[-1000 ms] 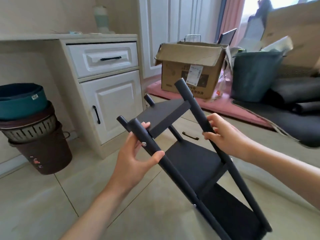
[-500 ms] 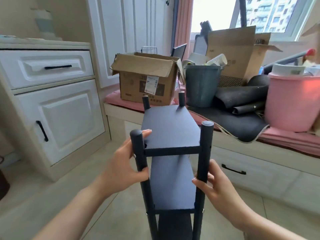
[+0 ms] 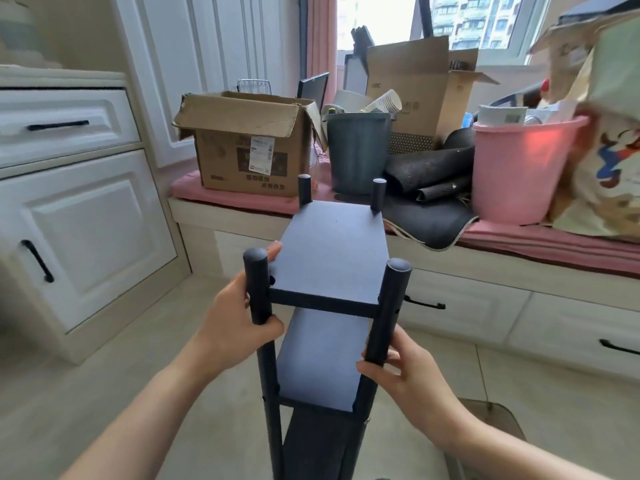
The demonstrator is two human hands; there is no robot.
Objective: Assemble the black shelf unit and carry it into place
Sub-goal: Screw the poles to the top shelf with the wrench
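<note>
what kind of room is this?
Likely a home bedroom or study: a pink-cushioned window seat piled with an open cardboard box and a pink plastic bucket, beside white panelled cabinets.

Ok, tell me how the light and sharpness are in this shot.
Head view: daylight through the window overexposes it; the black shelf unit and both hands stay sharp; the bag at the right edge is smeared; wide-angle bending shows on the cabinet.

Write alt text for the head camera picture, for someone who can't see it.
Two hands hold an upright black shelf unit by its front posts, left hand higher, right hand lower. Behind it, a window seat holds a cardboard box, a dark bin and a pink bucket.
</note>
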